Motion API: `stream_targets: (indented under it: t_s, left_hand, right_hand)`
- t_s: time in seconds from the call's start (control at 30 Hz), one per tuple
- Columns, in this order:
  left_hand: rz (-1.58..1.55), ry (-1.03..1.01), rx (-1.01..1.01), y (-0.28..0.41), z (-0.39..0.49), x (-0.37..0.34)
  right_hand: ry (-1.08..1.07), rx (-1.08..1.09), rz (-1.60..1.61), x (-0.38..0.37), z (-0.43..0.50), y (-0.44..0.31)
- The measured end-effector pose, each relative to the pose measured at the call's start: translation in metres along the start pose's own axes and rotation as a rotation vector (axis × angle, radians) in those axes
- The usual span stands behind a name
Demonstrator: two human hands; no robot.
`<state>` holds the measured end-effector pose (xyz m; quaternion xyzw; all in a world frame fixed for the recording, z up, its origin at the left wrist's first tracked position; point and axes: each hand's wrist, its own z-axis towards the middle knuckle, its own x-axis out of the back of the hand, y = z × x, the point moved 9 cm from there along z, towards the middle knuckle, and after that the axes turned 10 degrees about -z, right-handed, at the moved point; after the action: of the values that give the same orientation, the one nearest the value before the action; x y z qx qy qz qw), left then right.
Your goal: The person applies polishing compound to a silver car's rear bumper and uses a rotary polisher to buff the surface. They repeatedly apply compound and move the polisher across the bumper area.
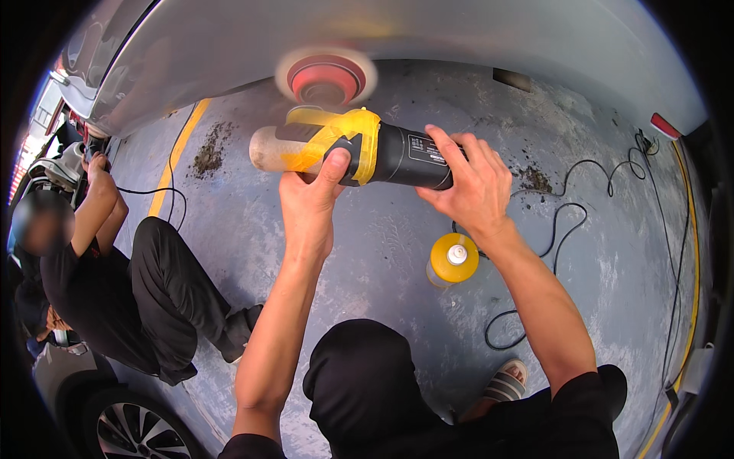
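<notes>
A black corded polisher (398,152), its head wrapped in yellow tape (367,126), lies crosswise in front of me. My left hand (312,198) grips it from below near the head, thumb over the tape, beside a pale worn rounded front end (266,149). Around the rear of its body closes my right hand (473,178). The red backing plate (327,77) carries a pale pad whose rim is blurred, as in spinning. That pad is up at the grey car body panel (459,34); whether they touch, I cannot tell.
A yellow-topped bottle (450,265) with a white nozzle stands below my right hand. Black cable (567,224) loops over the grey floor (378,275). Close on the left, another person (97,298) sits by the car. Behind them is a car wheel (140,433).
</notes>
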<state>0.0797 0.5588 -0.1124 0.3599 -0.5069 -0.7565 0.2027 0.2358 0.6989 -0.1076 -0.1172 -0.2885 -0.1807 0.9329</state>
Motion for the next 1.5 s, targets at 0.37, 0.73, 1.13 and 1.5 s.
stream_targets:
  t_s: [0.37, 0.73, 1.13, 1.5]
  left_hand:
    - [-0.536, -0.151, 0.337, -0.074, -0.004, -0.097]
    - [-0.538, -0.238, 0.408, -0.078, -0.018, -0.125]
    - [-0.477, -0.1, 0.345, -0.046, -0.017, -0.102]
    - [-0.513, -0.163, 0.539, -0.072, -0.051, -0.198]
  right_hand:
    - [-0.171, 0.105, -0.35, 0.07, -0.005, 0.067]
    - [-0.238, 0.05, -0.392, 0.101, -0.021, 0.076]
    - [-0.228, 0.171, -0.322, 0.09, 0.008, 0.058]
    - [-0.188, 0.115, -0.389, 0.154, -0.021, 0.139]
